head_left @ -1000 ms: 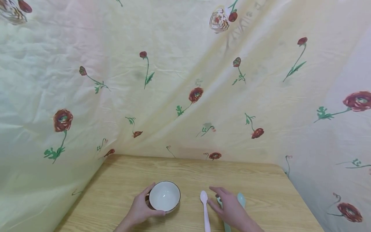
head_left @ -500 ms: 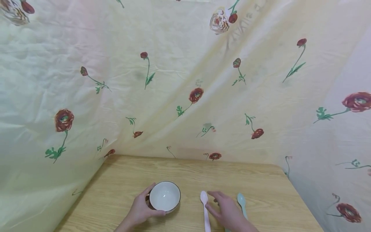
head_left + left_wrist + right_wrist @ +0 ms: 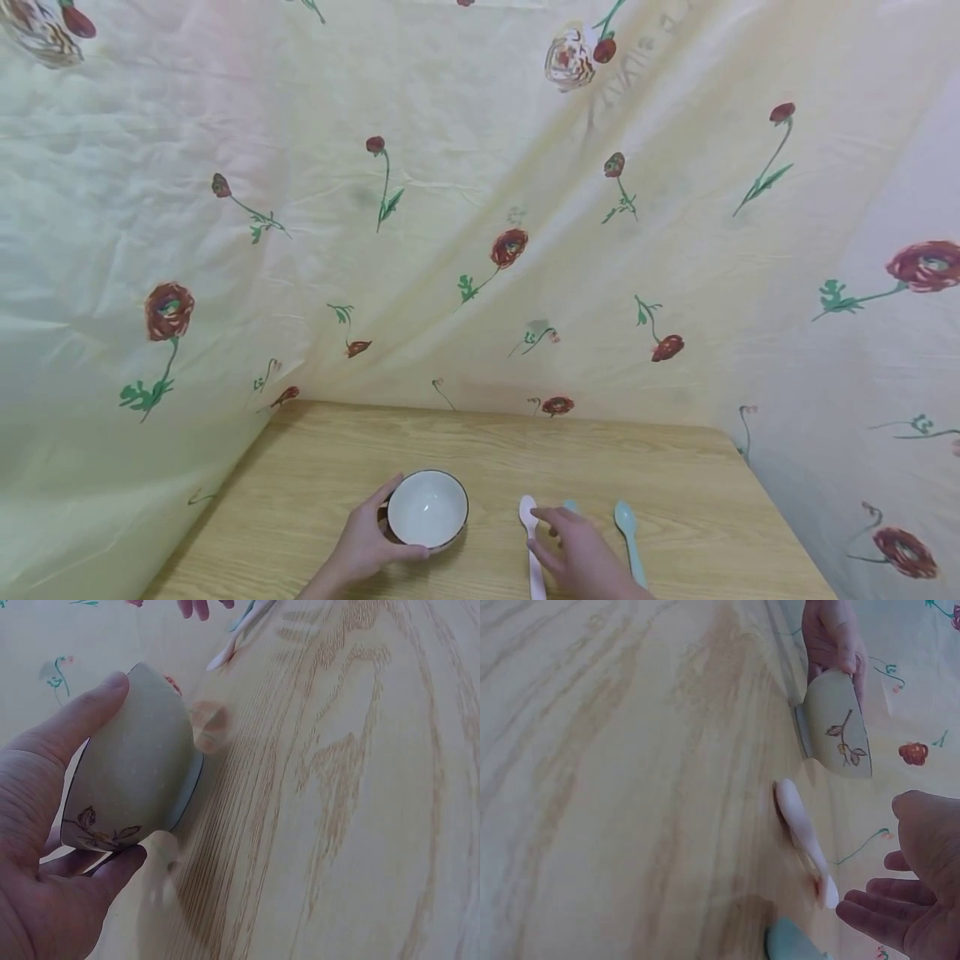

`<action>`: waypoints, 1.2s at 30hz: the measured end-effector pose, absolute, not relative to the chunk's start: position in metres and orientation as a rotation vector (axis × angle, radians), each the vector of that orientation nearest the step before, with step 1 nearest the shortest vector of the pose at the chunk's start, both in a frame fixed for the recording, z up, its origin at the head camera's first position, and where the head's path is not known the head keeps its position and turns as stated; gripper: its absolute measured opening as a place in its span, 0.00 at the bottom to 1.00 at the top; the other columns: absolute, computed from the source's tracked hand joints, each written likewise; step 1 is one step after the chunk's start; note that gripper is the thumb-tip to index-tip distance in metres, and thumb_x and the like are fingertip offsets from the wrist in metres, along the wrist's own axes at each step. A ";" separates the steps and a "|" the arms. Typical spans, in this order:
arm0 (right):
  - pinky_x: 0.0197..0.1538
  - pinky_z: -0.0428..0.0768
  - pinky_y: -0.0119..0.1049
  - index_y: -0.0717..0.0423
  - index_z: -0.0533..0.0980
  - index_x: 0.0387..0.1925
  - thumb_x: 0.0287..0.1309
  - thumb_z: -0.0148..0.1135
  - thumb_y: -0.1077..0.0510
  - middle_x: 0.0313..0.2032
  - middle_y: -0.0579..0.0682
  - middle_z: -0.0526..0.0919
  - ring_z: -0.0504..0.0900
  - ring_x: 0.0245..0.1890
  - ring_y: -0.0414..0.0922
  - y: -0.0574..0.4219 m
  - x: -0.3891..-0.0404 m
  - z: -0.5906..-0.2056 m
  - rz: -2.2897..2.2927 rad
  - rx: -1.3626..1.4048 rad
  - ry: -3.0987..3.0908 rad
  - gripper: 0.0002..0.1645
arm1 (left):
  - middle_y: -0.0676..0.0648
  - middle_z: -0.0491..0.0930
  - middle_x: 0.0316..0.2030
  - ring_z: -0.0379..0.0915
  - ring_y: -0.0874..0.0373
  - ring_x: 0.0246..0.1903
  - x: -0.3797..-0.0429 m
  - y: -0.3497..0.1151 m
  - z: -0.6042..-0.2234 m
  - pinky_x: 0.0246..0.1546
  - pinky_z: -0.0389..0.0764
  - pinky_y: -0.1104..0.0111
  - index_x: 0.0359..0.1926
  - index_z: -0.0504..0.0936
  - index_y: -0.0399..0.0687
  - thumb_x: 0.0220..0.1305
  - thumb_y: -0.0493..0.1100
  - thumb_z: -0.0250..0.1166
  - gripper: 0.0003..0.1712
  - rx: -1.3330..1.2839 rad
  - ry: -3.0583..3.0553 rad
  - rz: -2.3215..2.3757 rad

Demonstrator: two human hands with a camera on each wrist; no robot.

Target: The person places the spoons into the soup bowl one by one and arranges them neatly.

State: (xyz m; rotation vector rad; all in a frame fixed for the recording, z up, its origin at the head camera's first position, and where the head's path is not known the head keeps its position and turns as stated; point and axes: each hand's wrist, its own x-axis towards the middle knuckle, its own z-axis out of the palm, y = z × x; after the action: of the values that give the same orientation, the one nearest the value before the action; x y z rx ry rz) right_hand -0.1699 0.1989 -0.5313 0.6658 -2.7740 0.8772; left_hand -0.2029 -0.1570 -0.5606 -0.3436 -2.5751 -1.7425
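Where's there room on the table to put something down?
The table is bare left of the left hand, behind the bowl to the flowered cloth, and right of the rightmost green spoon. It's crowded near the right hand and pink spoon.

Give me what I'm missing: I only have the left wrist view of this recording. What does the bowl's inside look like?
Observer: In the head view, the bowl is white inside, with nothing in it.
Operator: How many spoons are out?
Observer: Three in the head view: a pink spoon, a mostly hidden teal spoon and a fully teal second spoon.
Operator: What hides that one?
Observer: The right hand; only the spoon's tip shows past it.
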 end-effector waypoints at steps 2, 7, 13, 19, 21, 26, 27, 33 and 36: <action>0.37 0.83 0.29 0.61 0.82 0.58 0.69 0.71 0.49 0.51 0.55 0.89 0.86 0.40 0.42 0.198 -0.170 -0.533 0.862 0.684 -2.774 0.24 | 0.33 0.76 0.65 0.80 0.42 0.59 -0.203 -0.157 -0.560 0.57 0.83 0.68 0.79 0.65 0.36 0.36 0.42 0.92 0.69 -0.341 -2.576 -1.739; 0.40 0.86 0.32 0.61 0.83 0.56 0.68 0.72 0.50 0.51 0.56 0.88 0.87 0.41 0.44 0.198 -0.170 -0.535 0.848 0.698 -2.814 0.23 | 0.32 0.76 0.65 0.80 0.41 0.59 -0.202 -0.156 -0.558 0.57 0.84 0.67 0.79 0.65 0.37 0.36 0.43 0.92 0.69 -0.345 -2.585 -1.725; 0.45 0.89 0.43 0.61 0.84 0.53 0.66 0.74 0.51 0.53 0.60 0.87 0.89 0.46 0.55 0.197 -0.172 -0.541 0.820 0.698 -2.912 0.21 | 0.32 0.76 0.65 0.80 0.42 0.59 -0.202 -0.156 -0.556 0.57 0.83 0.68 0.79 0.65 0.36 0.37 0.43 0.92 0.68 -0.346 -2.597 -1.718; 0.52 0.87 0.54 0.60 0.86 0.50 0.65 0.75 0.48 0.53 0.59 0.87 0.87 0.51 0.60 0.196 -0.172 -0.541 0.737 0.705 -2.978 0.21 | 0.33 0.76 0.65 0.80 0.43 0.58 -0.202 -0.156 -0.556 0.56 0.84 0.68 0.79 0.65 0.36 0.37 0.43 0.92 0.68 -0.348 -2.582 -1.743; 0.52 0.87 0.54 0.60 0.86 0.48 0.64 0.75 0.47 0.52 0.59 0.87 0.87 0.50 0.60 0.195 -0.172 -0.541 0.724 0.709 -2.978 0.21 | 0.33 0.76 0.65 0.80 0.44 0.58 -0.202 -0.156 -0.556 0.55 0.84 0.68 0.79 0.65 0.36 0.37 0.43 0.92 0.68 -0.348 -2.580 -1.748; 0.50 0.88 0.49 0.59 0.87 0.44 0.60 0.77 0.48 0.49 0.56 0.87 0.88 0.47 0.56 0.191 -0.171 -0.545 0.681 0.716 -2.943 0.19 | 0.33 0.76 0.65 0.80 0.44 0.57 -0.202 -0.156 -0.555 0.55 0.84 0.68 0.79 0.65 0.36 0.37 0.43 0.92 0.68 -0.345 -2.582 -1.736; 0.50 0.88 0.49 0.59 0.87 0.43 0.59 0.78 0.48 0.48 0.56 0.87 0.88 0.47 0.55 0.190 -0.170 -0.545 0.680 0.710 -2.944 0.20 | 0.33 0.76 0.65 0.80 0.44 0.57 -0.202 -0.156 -0.555 0.55 0.84 0.67 0.79 0.65 0.36 0.37 0.43 0.92 0.68 -0.344 -2.583 -1.734; 0.49 0.88 0.48 0.61 0.86 0.46 0.54 0.81 0.47 0.48 0.56 0.86 0.87 0.47 0.55 0.188 -0.171 -0.545 0.693 0.694 -2.986 0.25 | 0.32 0.75 0.65 0.80 0.42 0.58 -0.200 -0.156 -0.555 0.56 0.83 0.68 0.78 0.65 0.35 0.37 0.43 0.92 0.68 -0.341 -2.593 -1.715; 0.49 0.88 0.48 0.62 0.86 0.46 0.54 0.82 0.49 0.49 0.57 0.86 0.86 0.47 0.56 0.188 -0.173 -0.544 0.707 0.693 -3.007 0.25 | 0.32 0.75 0.65 0.80 0.42 0.58 -0.200 -0.156 -0.555 0.56 0.83 0.68 0.78 0.64 0.34 0.37 0.43 0.92 0.68 -0.344 -2.593 -1.713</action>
State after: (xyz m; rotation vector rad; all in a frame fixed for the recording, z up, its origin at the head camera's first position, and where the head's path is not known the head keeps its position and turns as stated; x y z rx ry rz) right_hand -0.1728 0.1882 -0.5444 0.6934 -3.0069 0.7069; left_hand -0.1996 -0.1562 -0.5550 -0.3442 -2.5931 -1.7125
